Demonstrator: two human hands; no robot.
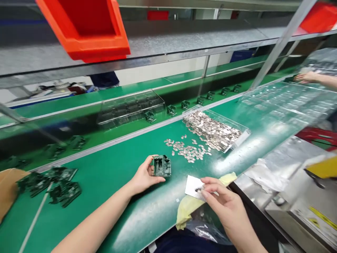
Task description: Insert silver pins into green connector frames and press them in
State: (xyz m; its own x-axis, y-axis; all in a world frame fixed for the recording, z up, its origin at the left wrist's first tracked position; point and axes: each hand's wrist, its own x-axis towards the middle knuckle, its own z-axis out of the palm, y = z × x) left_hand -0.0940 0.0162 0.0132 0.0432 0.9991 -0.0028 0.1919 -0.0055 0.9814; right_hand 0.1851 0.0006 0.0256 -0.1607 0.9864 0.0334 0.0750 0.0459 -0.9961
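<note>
My left hand (143,177) holds a dark green, box-shaped housing (162,167) with an open, detailed inner face, thumb below and fingers behind. My right hand (228,203) is closed in a pinch, with a small black part (198,189) at its fingertips, too small to name. Just under those fingertips lies a white card (191,185), partly covered by the hand. A yellow cloth (185,211) is beneath the card at the bench edge. Beyond both hands, loose small silvery metal pieces (192,153) are scattered beside a clear tray (243,136) heaped with more.
Several green housings (64,193) lie at left near a brown cardboard piece (7,189). More housings (171,110) line the far belt beside a clear blister tray (131,107). An orange bin (100,49) overhangs from the shelf. A co-worker's hand (306,77) reaches in at right. A metal machine (313,207) stands right.
</note>
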